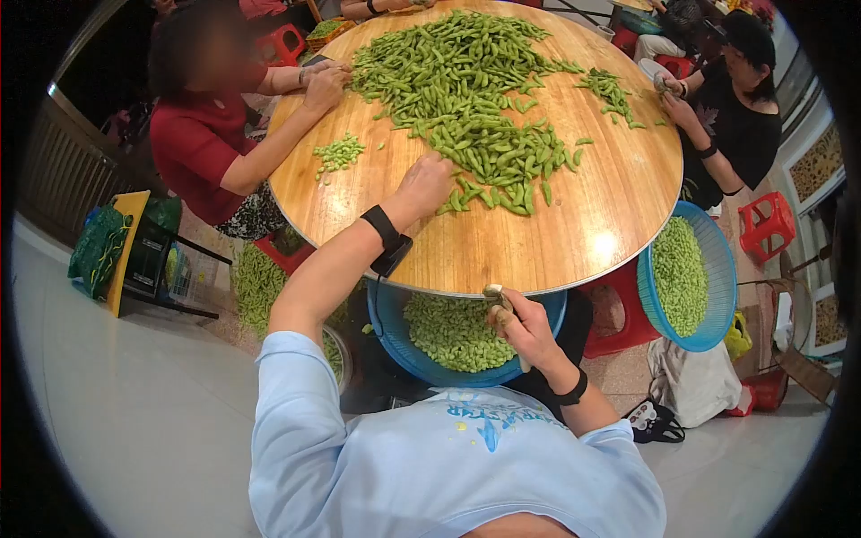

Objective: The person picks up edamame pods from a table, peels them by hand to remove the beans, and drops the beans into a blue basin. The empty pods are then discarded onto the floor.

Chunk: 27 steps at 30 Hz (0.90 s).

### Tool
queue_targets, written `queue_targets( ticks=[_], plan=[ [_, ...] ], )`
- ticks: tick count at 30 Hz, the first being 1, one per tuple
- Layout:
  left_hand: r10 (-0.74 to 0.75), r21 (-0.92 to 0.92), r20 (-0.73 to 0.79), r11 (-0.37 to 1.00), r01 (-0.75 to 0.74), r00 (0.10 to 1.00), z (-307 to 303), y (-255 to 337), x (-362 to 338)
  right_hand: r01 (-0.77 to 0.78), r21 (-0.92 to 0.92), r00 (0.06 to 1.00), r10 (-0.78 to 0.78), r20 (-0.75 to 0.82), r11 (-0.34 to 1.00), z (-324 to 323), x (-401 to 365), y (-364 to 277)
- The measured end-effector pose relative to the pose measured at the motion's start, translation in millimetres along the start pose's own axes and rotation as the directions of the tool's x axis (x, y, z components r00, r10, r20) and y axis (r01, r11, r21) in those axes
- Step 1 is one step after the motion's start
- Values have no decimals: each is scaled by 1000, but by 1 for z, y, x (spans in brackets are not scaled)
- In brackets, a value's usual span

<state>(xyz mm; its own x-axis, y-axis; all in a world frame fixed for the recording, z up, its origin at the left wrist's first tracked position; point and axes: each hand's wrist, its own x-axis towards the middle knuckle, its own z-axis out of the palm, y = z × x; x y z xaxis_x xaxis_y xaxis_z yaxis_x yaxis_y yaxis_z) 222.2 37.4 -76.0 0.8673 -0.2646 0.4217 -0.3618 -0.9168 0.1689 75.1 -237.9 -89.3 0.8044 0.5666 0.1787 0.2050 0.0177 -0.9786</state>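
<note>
My left hand (426, 186) rests at the near edge of a big heap of green soybean pods (448, 81) on the round wooden table (574, 247). Its fingers curl in against the pods; whatever they hold is hidden. At the table's near rim, my right hand (527, 332) is closed, with something pale showing at its fingertips and another pale bit below the palm. I cannot make out what that is. Beneath this hand, a blue basket (381, 334) holds shelled green beans (453, 332) at my lap, partly under the table edge.
A person in red (202, 148) works at the left beside a small pile of shelled beans (339, 152). Someone in black (740, 117) sits at the right near a smaller pod pile (610, 92). Another blue basket (720, 309) of beans and red stools (767, 229) stand at the right.
</note>
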Motion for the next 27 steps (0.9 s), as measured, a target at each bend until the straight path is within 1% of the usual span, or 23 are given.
queue_targets(
  ticks=[1,2,3,4,5,6,7,8,9,10,11,12,13,14,15,17,18,20,22,24,25,27],
  plan=[
    [-53,-16,54,998,54,997,1,-1,3,1,-1,1000,-1,-3,1000,-1,0,-2],
    [-104,-27,109,994,108,989,3,-2,4,-89,122,996,89,7,989,-1,0,-7],
    [-104,-26,111,994,108,988,1,-2,2,-177,242,984,175,30,954,-1,1,-10],
    [-102,-40,52,994,105,993,-1,-1,-2,-177,246,984,175,31,953,0,3,-9],
    [-100,-52,-8,994,99,995,-3,-1,-5,-182,317,982,186,19,931,1,7,-8],
    [-95,-47,-4,994,94,995,-13,7,-7,-183,390,980,197,5,902,2,11,-7],
    [-206,-279,76,935,220,976,-29,20,-10,-180,397,980,197,-2,900,2,16,-7],
    [-294,-484,183,804,346,938,-42,35,-15,-162,477,979,200,-29,864,2,21,-9],
    [-288,-484,191,804,345,938,-50,49,-23,-142,551,977,207,-56,822,2,25,-10],
    [-262,-669,287,633,388,921,-56,62,-32,-130,600,974,215,-73,789,4,28,-11],
    [-209,-800,377,417,431,902,-61,75,-40,-128,605,971,223,-85,786,4,31,-16],
    [-199,-799,390,413,437,899,-66,88,-48,-147,673,964,256,-66,725,4,34,-21],
    [-170,-815,477,282,507,862,-70,100,-57,-166,735,957,287,-40,657,4,34,-23],
    [-133,-807,556,148,571,820,-71,107,-64,-173,755,964,267,-3,632,4,34,-18],
    [-131,-804,562,143,577,817,-70,110,-69,-176,757,962,275,-4,630,4,32,-19],
    [-109,-801,590,50,597,800,-65,115,-76,-191,784,976,201,86,591,3,28,-21],
    [-127,-807,575,69,586,808,-62,116,-77,-195,782,975,205,88,593,4,27,-20],
    [-114,-810,575,60,583,810,-59,115,-80,-174,744,980,187,67,645,5,25,-20],
    [-101,-812,575,57,581,812,-60,116,-82,-176,752,980,188,71,635,6,23,-20],
    [-118,-836,535,69,544,837,-61,119,-83,-176,760,980,187,74,626,6,23,-21],
    [-119,-836,535,69,544,837,-60,120,-84,-159,750,982,182,53,642,6,23,-22],
    [-154,-874,463,89,478,873,-57,121,-85,-142,740,984,174,34,657,8,23,-22]
  ],
)
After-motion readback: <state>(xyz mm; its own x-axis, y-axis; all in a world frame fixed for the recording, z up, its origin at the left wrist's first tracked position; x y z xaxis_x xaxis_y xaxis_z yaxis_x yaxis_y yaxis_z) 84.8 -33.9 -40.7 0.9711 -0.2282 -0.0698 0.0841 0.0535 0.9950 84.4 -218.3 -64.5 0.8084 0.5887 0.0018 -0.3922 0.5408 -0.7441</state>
